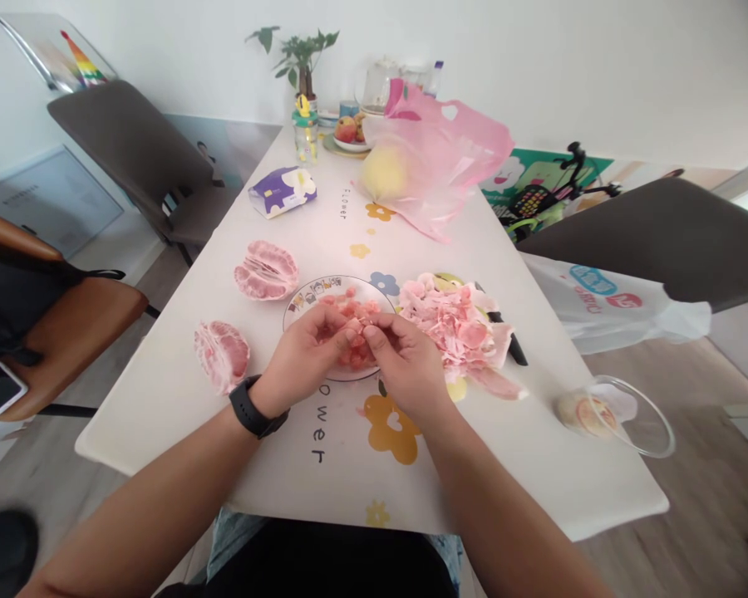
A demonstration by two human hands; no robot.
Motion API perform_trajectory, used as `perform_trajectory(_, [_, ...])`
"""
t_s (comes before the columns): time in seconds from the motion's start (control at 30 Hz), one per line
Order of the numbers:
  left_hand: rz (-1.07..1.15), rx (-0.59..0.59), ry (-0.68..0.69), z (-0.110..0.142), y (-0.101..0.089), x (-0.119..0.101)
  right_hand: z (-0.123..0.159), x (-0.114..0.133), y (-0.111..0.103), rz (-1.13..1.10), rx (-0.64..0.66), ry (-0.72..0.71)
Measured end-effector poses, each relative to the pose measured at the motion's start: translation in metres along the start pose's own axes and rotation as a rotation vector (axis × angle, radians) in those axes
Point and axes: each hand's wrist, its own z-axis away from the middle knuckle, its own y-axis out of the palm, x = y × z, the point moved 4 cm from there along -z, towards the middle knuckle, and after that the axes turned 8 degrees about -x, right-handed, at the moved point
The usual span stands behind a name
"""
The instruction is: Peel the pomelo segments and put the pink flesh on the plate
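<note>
A small, moist pink piece of citrus pulp (360, 325) is pinched between the fingertips of the left hand (315, 350) and the right hand (410, 359); the thumbs and fingers of both are closed on it, and the 2 hands are nearly touching. A black wristband with a dark face (257, 407) is worn on the left wrist. The pulp is held above a round white plate with a dark rim and printed cartoon figures (299, 301), on which loose pink pulp pieces (352, 304) are heaped. To the left of the plate, 2 peeled pink citrus chunks (266, 271) are laid on the white table with printed flowers (180, 349). To the right, a pile of pale pink peel and membrane (458, 325) is spread, with a black handle (514, 342) partly covered beside it. Farther right, a clear round plastic container (636, 417) is placed near the edge. Beyond the plate, a purple and white packet (283, 191) is seen, and a large yellow round fruit (383, 173) is partly covered by a translucent pink plastic bag (452, 158).
</note>
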Motion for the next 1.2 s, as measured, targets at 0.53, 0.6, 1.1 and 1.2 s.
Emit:
perform_trajectory(0.53, [0.283,0.064,-0.031,-0.001,0.0,-0.002,-0.003,-0.001,0.005,0.062,0.074,-0.156])
perform_trajectory(0.6, [0.269,0.067,-0.051,0.0,0.0,-0.001,-0.002,0.002,0.003,0.079,0.052,-0.191])
perform_trajectory(1.1, [0.353,-0.048,-0.146,0.003,0.002,0.008,0.007,0.005,0.015,0.427,-0.121,-0.549])
perform_trajectory(1.2, [0.263,-0.117,-0.078,0.005,0.0,0.006,0.009,0.005,0.017,0.412,-0.152,-0.559])
